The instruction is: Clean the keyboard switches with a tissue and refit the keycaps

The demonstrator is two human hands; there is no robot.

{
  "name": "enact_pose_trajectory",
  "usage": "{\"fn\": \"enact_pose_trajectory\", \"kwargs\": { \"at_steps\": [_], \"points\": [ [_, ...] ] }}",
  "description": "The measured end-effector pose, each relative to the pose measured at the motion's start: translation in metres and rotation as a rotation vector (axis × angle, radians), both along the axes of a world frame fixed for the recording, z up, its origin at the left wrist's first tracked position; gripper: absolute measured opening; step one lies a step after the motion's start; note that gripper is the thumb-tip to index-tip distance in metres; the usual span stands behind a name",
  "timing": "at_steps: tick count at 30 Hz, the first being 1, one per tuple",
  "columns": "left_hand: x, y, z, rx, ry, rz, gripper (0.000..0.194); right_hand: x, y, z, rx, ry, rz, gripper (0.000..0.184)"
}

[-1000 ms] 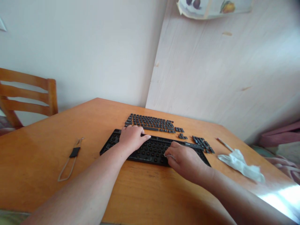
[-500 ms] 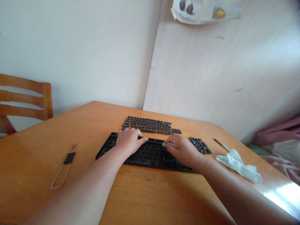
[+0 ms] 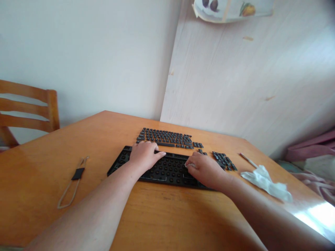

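Note:
A black keyboard base (image 3: 162, 172) with its keycaps off lies across the table in front of me. My left hand (image 3: 144, 155) grips its far left part, fingers over the back edge and thumb stretched along the top. On the right half of the base, my right hand (image 3: 203, 168) is closed on a small white tissue (image 3: 186, 164), pressed against the key sockets. Most of the tissue is hidden by the fingers. Behind the base, loose black keycaps (image 3: 167, 136) lie in keyboard order. Another group of keycaps (image 3: 224, 161) sits beyond my right hand.
A keycap puller (image 3: 77, 173) with wire loops and a black middle lies at the left. On the right are a crumpled white tissue (image 3: 267, 183) and a thin brush-like stick (image 3: 248, 160). A wooden chair (image 3: 51, 109) stands at the far left, beside the wall.
My right hand has slid slightly right and nearer to me over the base with the tissue. My left hand stays in place on the base.

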State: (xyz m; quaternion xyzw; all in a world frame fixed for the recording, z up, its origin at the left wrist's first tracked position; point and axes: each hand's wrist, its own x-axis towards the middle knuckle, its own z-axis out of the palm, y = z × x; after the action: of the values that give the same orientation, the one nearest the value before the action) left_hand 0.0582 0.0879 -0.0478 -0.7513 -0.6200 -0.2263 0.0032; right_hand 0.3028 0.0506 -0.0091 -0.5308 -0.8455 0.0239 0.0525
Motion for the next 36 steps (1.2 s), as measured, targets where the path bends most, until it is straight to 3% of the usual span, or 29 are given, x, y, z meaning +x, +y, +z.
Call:
{"fn": "enact_pose_trajectory", "kwargs": {
  "at_steps": [10, 17, 22, 28, 36],
  "points": [
    [0.000, -0.001, 0.001, -0.010, 0.002, 0.005, 0.048, 0.004, -0.017, -0.001, 0.002, -0.011, 0.017, 0.022],
    [0.000, 0.000, 0.000, -0.002, 0.012, 0.006, 0.046, 0.022, -0.016, -0.001, -0.091, 0.138, 0.071, 0.023],
    [0.000, 0.000, 0.001, -0.011, 0.026, 0.011, 0.047, 0.016, -0.013, 0.003, -0.068, 0.215, 0.119, 0.025],
    [0.000, -0.001, 0.002, -0.009, 0.025, 0.008, 0.047, -0.001, -0.011, 0.008, -0.104, 0.083, 0.231, 0.024],
    [0.000, 0.000, 0.000, -0.001, 0.021, -0.002, 0.049, 0.010, -0.007, 0.014, -0.150, 0.037, 0.222, 0.024]
  ]
}}
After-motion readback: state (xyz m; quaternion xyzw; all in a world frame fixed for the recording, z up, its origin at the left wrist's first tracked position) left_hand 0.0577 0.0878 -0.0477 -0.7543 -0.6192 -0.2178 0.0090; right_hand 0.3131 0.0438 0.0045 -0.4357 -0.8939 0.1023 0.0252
